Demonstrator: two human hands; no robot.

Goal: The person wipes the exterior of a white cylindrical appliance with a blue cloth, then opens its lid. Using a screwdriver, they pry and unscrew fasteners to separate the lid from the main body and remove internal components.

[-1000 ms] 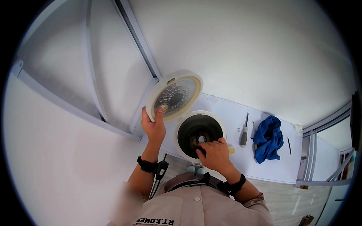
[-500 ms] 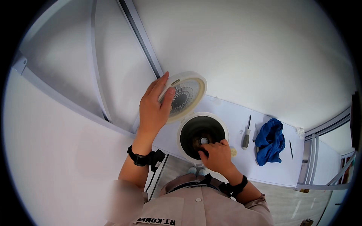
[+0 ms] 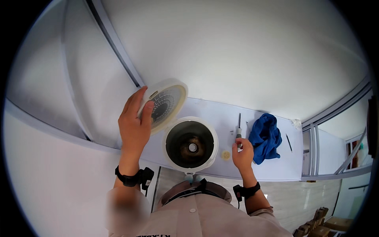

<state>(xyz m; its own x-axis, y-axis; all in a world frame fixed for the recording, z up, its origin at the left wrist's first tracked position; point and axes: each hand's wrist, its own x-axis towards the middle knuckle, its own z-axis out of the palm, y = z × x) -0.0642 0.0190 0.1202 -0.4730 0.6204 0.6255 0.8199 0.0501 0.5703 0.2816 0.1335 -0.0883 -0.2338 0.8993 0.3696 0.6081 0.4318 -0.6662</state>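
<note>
A white rice cooker (image 3: 213, 136) stands on the table with its lid tilted up on the far left side. My left hand (image 3: 133, 120) grips the edge of that lid (image 3: 173, 96), thumb on the inner face and fingers behind. Down inside the cooker, a brownish, stained bottom surrounds a round metal centre piece (image 3: 192, 147). To the right of the cooker, my right hand (image 3: 244, 155) has its fingers closed at the grey handle of a screwdriver (image 3: 239, 130), whose shaft points away from me. The palm partly hides the handle's near end.
A crumpled blue cloth (image 3: 265, 138) lies right of the screwdriver, with a thin dark stick (image 3: 289, 142) beyond it. Near the cooker are a small yellowish disc (image 3: 226, 155) and tiny bits (image 3: 231, 132). Metal frame bars (image 3: 114, 41) and a wall border the white table (image 3: 197, 108).
My right hand has come out of the cooker and moved right to the screwdriver. My left hand still holds the lid up. The whole view has shifted.
</note>
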